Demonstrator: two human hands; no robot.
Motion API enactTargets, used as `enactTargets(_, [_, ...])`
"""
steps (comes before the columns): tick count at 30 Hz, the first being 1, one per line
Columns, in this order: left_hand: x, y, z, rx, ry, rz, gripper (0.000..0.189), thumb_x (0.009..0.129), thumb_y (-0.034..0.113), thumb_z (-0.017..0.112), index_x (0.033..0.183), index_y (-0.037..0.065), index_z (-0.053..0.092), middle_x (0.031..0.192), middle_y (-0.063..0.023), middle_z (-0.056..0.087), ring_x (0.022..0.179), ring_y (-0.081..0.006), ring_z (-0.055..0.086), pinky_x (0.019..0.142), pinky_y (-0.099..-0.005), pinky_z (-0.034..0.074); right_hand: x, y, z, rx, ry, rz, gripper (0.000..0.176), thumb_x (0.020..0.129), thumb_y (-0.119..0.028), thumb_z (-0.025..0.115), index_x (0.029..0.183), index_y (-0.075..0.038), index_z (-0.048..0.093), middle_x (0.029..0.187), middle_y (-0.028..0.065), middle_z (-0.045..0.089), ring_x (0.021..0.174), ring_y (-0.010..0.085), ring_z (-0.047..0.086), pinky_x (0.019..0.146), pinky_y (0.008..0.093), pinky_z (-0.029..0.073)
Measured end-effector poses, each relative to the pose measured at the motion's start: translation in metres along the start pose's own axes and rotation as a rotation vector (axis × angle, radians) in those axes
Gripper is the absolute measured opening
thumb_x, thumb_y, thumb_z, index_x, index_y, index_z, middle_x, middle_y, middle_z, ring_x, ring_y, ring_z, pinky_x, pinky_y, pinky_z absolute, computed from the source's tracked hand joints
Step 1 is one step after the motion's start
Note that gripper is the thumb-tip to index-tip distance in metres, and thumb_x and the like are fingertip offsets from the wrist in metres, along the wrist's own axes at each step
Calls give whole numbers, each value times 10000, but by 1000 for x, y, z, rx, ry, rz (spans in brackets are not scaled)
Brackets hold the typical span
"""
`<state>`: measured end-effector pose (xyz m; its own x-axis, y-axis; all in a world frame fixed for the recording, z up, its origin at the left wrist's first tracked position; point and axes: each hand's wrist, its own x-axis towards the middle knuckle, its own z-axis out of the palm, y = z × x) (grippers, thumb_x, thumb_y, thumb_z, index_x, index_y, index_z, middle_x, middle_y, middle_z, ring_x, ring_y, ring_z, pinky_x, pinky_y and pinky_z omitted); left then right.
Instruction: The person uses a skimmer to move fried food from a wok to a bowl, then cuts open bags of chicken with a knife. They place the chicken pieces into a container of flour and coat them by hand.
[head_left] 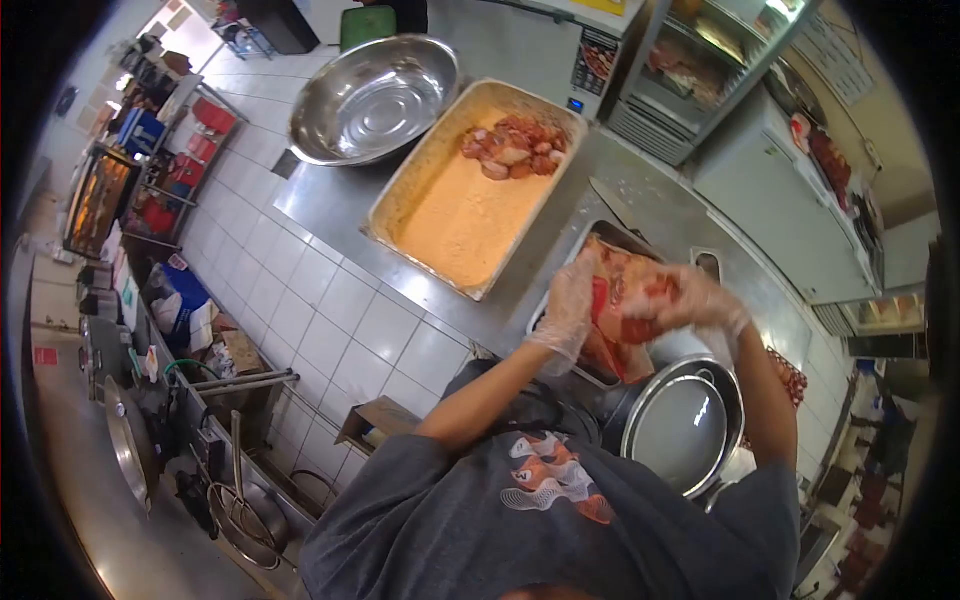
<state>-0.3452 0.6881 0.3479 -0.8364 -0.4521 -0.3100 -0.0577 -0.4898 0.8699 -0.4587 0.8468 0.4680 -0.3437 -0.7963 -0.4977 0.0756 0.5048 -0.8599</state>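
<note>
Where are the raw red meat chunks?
In the head view's upper middle, the chunks sit on orange powder at the rectangular metal tray's far end.

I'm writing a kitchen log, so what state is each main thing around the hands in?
Left hand: gloved, gripping the meat
Right hand: gloved, blurred, at the meat
Meat: raw, wrapping unclear
Small tray: partly hidden by the meat
Big pan: uncovered, breading inside
Meat pieces: raw, heaped in the big pan
Steel bowl: uncovered, empty
Knife: lying flat
Round vessel: contents unclear
</note>
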Motion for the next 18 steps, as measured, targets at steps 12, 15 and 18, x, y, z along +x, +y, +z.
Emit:
enactTargets(12, [-14,-1,-18,-168,-43,-150,437,1013,487,488,795,116,563,618,50,453,548,-80,433,490,-285,356,224,-72,-44,573,151,-73,355,843,-38,704,1173,-95,587,970,12,629,745,86,604,657,272,545])
enactTargets(15, [-17,2,-18,-75,-48,-16,444,1025,488,460,788,119,531,659,63,418,613,-71,394,522,-283,329,292,-63,-48,565,328,-30,275,876,-120,697,1137,-138,611,1089,11,609,944,134,591,808,335,531])
enactTargets(18, [-15,0,-25,154,-51,38,459,1041,462,432,777,96,515,703,63,427,644,-81,382,551,-296,334,306,-88,-43,828,300,96,224,891,-164,680,1107,-138,627,1101,29,605,993,181,577,898,403,526])
